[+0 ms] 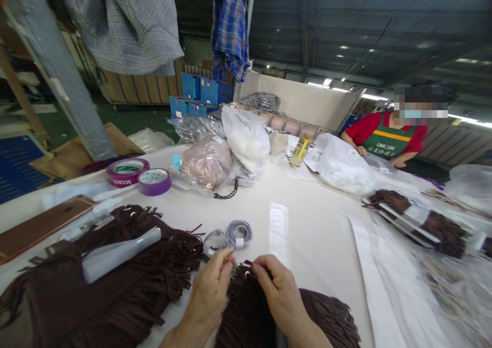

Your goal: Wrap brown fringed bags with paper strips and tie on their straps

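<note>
A dark brown fringed piece (246, 312) with metal eyelets along its edge lies in front of me. My right hand (280, 291) is closed, thumb and forefinger pinching the top edge of this piece beside an eyelet. On the other side, my left hand (209, 294) is closed too, its fingertips pressed together near the same edge. What they hold is too small to make out. Just beyond my fingers are two grey coiled strips (239, 232), and a white label strip (279, 232) lies to their right.
More brown fringed material (126, 276) lies at left, with a rolled translucent sheet (121, 256) on it. Nearby are a phone (46, 225) and tape rolls (154, 182). Plastic bags (209, 163) stand at the back. A co-worker in a green apron (388, 138) is at far right.
</note>
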A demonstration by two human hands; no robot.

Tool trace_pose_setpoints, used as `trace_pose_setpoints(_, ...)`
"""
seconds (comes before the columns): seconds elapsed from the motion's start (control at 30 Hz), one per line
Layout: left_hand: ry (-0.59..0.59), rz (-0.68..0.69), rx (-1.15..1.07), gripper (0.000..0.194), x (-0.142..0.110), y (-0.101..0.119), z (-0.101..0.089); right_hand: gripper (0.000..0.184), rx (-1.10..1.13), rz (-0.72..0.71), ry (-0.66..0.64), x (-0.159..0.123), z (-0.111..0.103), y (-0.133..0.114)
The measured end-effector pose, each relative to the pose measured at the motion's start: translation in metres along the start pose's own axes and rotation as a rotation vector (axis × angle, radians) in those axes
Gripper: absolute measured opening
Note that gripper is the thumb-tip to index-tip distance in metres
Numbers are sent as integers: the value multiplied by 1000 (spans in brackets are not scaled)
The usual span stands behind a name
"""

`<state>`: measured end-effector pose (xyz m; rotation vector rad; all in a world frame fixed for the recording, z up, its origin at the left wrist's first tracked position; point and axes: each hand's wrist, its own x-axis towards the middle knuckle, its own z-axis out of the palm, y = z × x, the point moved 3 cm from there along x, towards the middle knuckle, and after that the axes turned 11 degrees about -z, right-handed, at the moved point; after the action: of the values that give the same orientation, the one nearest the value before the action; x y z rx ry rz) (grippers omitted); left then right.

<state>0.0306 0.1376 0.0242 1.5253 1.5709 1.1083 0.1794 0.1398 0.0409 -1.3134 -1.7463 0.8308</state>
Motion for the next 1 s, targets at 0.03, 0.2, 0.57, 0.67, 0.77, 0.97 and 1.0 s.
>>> trace_pose_setpoints(0.03, 2, 163, 89, 23, -1, 3, 0, 23, 17, 22, 31, 2, -1, 3)
trace_pose_setpoints(0.2, -37, 616, 584, 27, -19, 3, 15, 26, 67, 50, 78, 6, -3, 12)
trace_pose_setpoints(0.57, 306, 267, 719, 29, -18, -8, -2, 17, -321, -209, -241, 24, -7, 6)
trace_pose_setpoints(0.67, 346, 428, 779, 31, -8, -5, 6, 18, -377, -272, -299, 32, -5, 7)
trace_pose_setpoints(0.77, 288, 482, 848, 32, -2, -13, 13, 18, -361, -291, -313, 38, -3, 10)
trace_pose_setpoints(0.97, 248, 577, 813, 32, 1, -30, 9, 20, -336, -339, -372, 44, 2, 13)
trace_pose_setpoints(1.0, 241, 578, 807, 31, 2, -32, 8, 22, -342, -344, -390, 45, 2, 14)
